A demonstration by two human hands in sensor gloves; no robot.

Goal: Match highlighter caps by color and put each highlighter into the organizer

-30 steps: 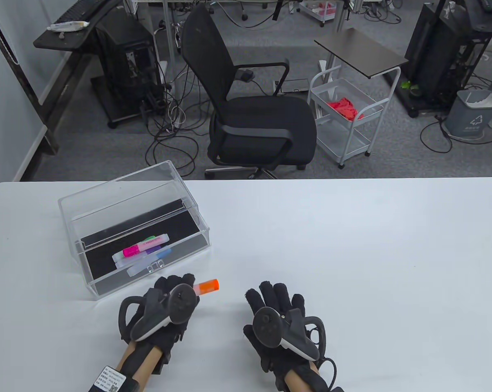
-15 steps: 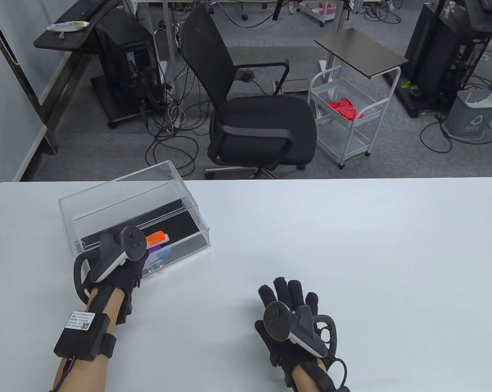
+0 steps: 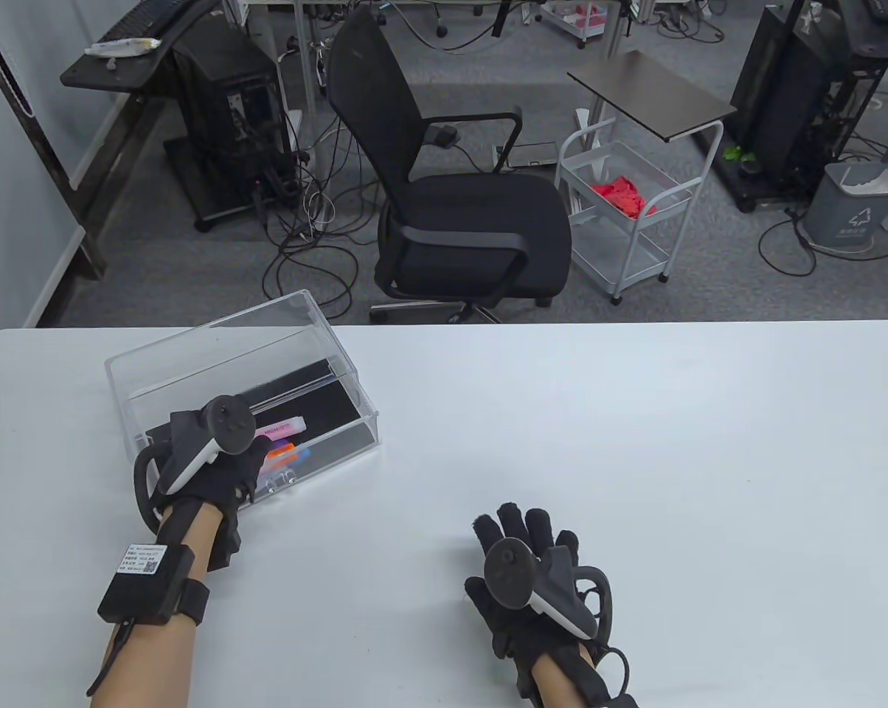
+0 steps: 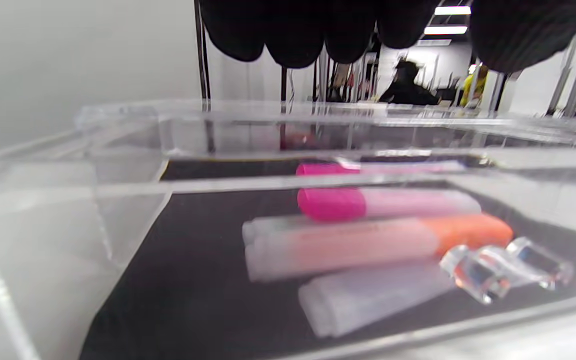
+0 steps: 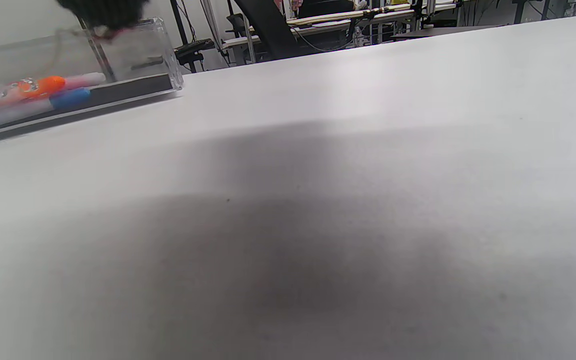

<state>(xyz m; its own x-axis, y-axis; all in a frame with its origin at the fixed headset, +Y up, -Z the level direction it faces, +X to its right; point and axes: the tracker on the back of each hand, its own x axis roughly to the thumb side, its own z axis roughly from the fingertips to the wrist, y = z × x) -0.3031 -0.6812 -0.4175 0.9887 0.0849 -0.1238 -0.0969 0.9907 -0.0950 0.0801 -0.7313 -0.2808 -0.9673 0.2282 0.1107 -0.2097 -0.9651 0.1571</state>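
The clear acrylic organizer (image 3: 193, 354) stands at the table's left with its black-lined drawer (image 4: 193, 300) pulled out. Inside lie a pink-capped highlighter (image 4: 383, 204), an orange-capped highlighter (image 4: 368, 242) in front of it, and a blue-capped one (image 5: 70, 97) nearest the drawer front. A further highlighter is hidden under them. My left hand (image 3: 237, 464) hovers over the drawer's front left. Its fingers (image 4: 293, 35) hang straight above the highlighters and hold nothing. My right hand (image 3: 529, 527) rests flat on the table with fingers spread, well right of the organizer.
A clear knob (image 4: 503, 270) sticks out from the drawer front. The white table (image 3: 636, 442) stretches bare to the right. Beyond its far edge stand a black office chair (image 3: 459, 214) and a white cart (image 3: 628, 221).
My left hand carried the orange-capped highlighter from the table into the drawer and let go of it. My right hand drifted slightly right.
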